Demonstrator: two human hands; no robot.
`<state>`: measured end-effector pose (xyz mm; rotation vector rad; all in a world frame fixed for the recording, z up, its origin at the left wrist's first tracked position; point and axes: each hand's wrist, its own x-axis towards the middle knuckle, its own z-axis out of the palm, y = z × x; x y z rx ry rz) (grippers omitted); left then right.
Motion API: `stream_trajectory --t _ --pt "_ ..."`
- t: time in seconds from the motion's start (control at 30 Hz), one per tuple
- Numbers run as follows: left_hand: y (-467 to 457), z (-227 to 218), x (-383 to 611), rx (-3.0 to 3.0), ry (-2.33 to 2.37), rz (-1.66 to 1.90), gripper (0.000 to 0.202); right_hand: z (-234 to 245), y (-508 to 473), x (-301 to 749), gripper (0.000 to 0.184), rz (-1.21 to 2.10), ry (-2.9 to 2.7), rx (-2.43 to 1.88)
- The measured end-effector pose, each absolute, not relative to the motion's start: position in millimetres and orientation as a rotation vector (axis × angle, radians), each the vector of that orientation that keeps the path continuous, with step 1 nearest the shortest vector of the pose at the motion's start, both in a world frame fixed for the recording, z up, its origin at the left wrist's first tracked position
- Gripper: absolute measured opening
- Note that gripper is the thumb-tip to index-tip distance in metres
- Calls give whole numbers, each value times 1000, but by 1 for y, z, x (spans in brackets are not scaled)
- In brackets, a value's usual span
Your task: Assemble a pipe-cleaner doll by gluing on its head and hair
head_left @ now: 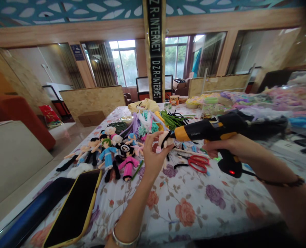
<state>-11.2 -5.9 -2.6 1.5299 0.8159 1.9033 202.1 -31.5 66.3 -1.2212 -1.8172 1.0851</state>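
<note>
My right hand grips a black and yellow hot glue gun by its handle, with the nozzle pointing left. My left hand is raised above the table and pinches a small doll head with black and cream parts, right at the gun's tip. A red light glows on the base of the gun's handle. Below the hands lie red-handled scissors on the flowered tablecloth.
Several finished pipe-cleaner dolls lie at the left of the table. Bundles of coloured pipe cleaners sit behind them. A phone in a yellow case and a dark tablet lie near the front left edge. Craft materials pile up at right.
</note>
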Motion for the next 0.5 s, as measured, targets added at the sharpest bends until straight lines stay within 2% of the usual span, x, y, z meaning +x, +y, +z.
stream_trajectory --t 0.5 --pt "-5 -3 -11 1534 841 1921 42 68 -35 198 28 1130 -1824 -1216"
